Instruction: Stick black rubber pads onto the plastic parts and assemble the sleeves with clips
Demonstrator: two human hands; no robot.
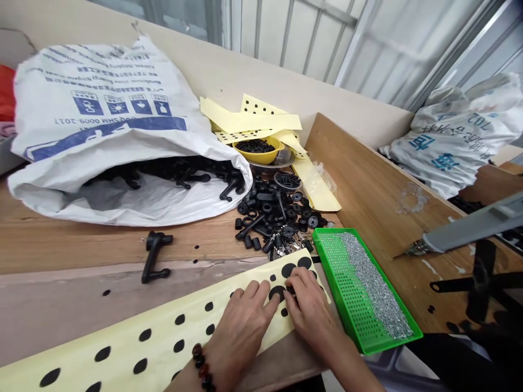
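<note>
A long yellow backing sheet [229, 294] with black round stickers lies slanted across the front of the table. My left hand [243, 321], with a dark bead bracelet on its wrist, rests on the sheet, fingers slightly bent and thumb apart. Its thumb touches the edge of a large black round sticker [277, 292]. Close beside it, my right hand [308, 305] has its fingers bent together at the sheet's right end, pinching at the edge of a black sticker; the fingertips partly hide it. A black crank handle [153, 258] lies behind the sheet.
A green perforated tray [362, 343] of small silvery metal parts stands at the right. Loose black parts [267, 209] are heaped behind the sheet. A white woven sack [122, 212] of black handles lies open at left. A grey pen-like tool [461, 228] juts in from the right.
</note>
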